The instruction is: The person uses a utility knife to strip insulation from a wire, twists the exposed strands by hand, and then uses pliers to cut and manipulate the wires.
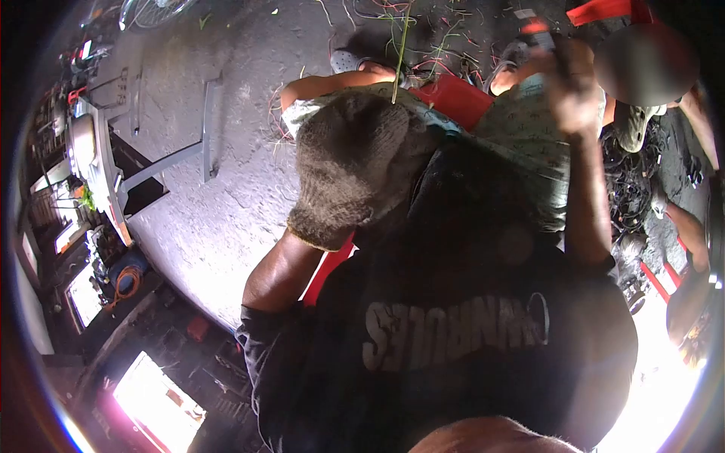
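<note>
My left hand (pixel 351 162) wears a thick brown knit glove and is closed around a thin green wire (pixel 400 53) that sticks up past my knee. My right hand (pixel 574 87) is bare and raised, gripping a tool with a red and black handle (pixel 540 34). Both hands are over my lap, above my black T-shirt (pixel 453 317) and patterned shorts (pixel 521 128). What the glove's fingers pinch is hidden by the glove itself.
I sit on a red stool (pixel 453 98) on rough concrete (pixel 226 189) strewn with loose coloured wires (pixel 445 30). Another person (pixel 664 113) sits close on the right beside a heap of dark cables (pixel 630 174). A metal table with clutter (pixel 94 158) stands at the left.
</note>
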Action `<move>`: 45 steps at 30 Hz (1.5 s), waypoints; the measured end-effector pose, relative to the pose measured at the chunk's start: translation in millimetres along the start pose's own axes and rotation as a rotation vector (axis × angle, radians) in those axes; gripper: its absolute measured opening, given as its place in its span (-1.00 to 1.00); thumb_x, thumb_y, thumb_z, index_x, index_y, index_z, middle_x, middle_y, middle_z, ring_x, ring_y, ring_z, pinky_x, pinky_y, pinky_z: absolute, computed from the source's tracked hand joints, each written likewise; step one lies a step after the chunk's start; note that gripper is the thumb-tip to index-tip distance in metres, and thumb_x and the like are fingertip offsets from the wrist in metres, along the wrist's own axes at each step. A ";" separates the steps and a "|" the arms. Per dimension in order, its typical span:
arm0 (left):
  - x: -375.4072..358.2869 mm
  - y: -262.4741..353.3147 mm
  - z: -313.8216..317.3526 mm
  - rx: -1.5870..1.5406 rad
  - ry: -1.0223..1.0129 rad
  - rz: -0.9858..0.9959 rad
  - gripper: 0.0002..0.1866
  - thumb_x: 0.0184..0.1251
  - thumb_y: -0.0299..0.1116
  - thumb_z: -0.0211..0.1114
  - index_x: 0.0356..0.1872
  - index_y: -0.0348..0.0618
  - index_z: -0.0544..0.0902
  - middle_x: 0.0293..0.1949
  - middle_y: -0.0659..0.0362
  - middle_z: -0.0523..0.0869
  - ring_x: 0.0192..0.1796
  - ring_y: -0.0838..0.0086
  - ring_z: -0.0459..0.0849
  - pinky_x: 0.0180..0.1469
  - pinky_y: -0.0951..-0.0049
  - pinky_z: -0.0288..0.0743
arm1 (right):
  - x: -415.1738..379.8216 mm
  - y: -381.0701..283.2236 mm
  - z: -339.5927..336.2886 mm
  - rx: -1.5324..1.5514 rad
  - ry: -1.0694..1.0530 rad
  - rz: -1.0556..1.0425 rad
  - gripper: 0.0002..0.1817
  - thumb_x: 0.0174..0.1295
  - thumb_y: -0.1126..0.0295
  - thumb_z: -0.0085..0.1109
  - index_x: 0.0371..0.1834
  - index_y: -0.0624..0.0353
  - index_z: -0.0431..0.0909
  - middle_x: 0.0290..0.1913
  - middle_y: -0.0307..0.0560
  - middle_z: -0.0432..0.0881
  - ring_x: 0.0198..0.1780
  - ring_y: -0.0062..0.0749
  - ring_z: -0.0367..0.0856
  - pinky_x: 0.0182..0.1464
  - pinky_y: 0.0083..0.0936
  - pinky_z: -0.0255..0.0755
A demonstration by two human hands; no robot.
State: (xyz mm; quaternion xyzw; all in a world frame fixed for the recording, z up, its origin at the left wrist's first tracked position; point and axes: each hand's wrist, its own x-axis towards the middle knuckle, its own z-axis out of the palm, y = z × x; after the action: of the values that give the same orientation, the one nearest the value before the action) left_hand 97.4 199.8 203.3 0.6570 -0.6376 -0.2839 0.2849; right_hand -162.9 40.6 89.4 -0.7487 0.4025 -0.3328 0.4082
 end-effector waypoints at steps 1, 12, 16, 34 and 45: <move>1.1 -5.7 -2.9 0.326 0.007 0.248 -0.71 0.02 -0.53 0.32 -0.16 -0.17 0.62 -0.24 0.07 0.67 -0.23 0.27 0.67 -0.25 0.38 0.56 | 6.2 -27.9 -15.9 -0.243 0.175 0.076 -0.71 0.26 0.32 0.19 -0.02 0.23 0.59 -0.33 -0.13 0.71 -0.33 -0.52 0.66 -0.21 -0.51 0.52; -3.0 -8.7 5.2 0.464 0.093 0.439 -0.83 0.22 -0.41 0.28 -0.21 -0.24 0.62 -0.47 0.17 0.63 -0.48 0.49 0.59 -0.45 0.45 0.45 | -18.5 -71.2 44.3 0.202 -0.153 -0.076 -0.58 0.03 0.40 0.43 -0.04 0.31 0.59 -0.25 -0.02 0.70 -0.25 -0.49 0.64 -0.14 -0.52 0.49; -3.4 10.2 11.9 -0.256 0.005 -0.350 -0.81 0.12 -0.35 0.32 -0.26 -0.17 0.61 -0.33 0.05 0.61 -0.28 0.14 0.61 -0.27 0.19 0.46 | -10.2 -88.2 59.1 0.289 -0.193 0.146 -0.60 0.06 0.42 0.40 -0.01 0.28 0.57 -0.39 -0.16 0.64 -0.34 -0.63 0.53 -0.21 -0.62 0.46; -3.5 1.8 18.3 -0.200 0.019 -0.083 -0.81 0.22 -0.34 0.27 -0.22 -0.21 0.61 -0.31 0.02 0.66 -0.19 0.15 0.65 -0.12 0.31 0.48 | -9.4 -90.3 80.0 0.600 -0.092 0.365 -0.75 0.19 0.40 0.23 -0.12 0.30 0.64 -0.40 -0.21 0.66 -0.37 -0.62 0.57 -0.23 -0.63 0.48; -1.0 -18.5 28.5 0.217 -0.016 0.173 -0.87 0.22 -0.46 0.26 -0.23 -0.22 0.63 -0.35 0.17 0.68 -0.24 0.44 0.65 -0.16 0.40 0.50 | 13.2 -74.9 96.7 0.979 -0.333 0.654 -0.77 0.18 0.31 0.28 -0.24 0.25 0.63 -0.51 -0.27 0.53 -0.56 -0.67 0.39 -0.52 -0.65 0.30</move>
State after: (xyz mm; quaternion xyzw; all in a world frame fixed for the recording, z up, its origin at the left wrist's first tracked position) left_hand 88.9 200.9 170.4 0.6242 -0.7211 -0.1931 0.2305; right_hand -52.1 87.9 114.4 -0.3538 0.3425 -0.2149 0.8434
